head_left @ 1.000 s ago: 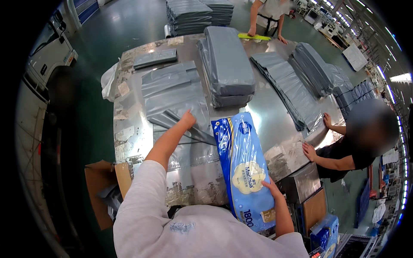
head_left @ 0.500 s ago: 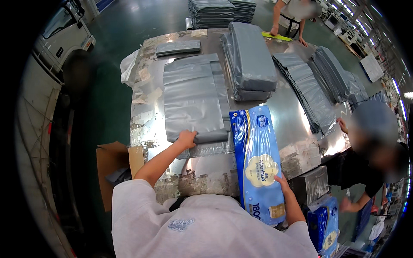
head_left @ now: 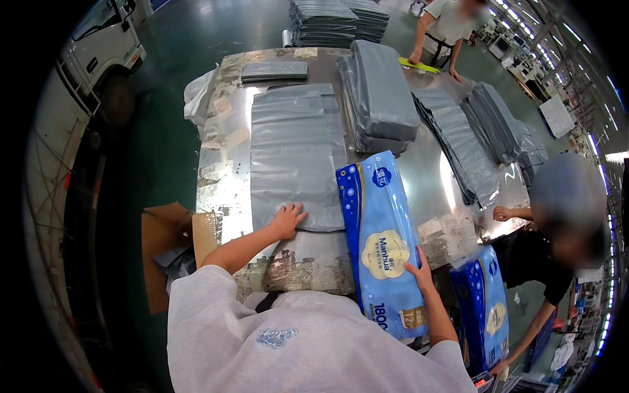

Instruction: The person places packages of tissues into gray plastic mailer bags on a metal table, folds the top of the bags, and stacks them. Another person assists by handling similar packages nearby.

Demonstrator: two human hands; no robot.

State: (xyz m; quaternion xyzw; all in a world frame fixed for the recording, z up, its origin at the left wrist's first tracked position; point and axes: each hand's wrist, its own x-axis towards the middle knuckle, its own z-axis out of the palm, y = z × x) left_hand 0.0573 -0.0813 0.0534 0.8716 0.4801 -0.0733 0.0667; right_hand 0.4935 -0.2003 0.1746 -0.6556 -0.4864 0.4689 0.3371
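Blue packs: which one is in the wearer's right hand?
The left pack: the wearer's right hand grips its right edge. The other pack, farther right, has a co-worker's hand at its lower end.

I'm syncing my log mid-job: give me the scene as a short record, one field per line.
Left hand: spread on flat gray bags
Right hand: holding blue package by its right edge
Surface: metal table
Beyond package: tall gray stack
Near left: open cardboard box
Right co-worker: beside second blue package
Far co-worker: hand on yellow-green strip
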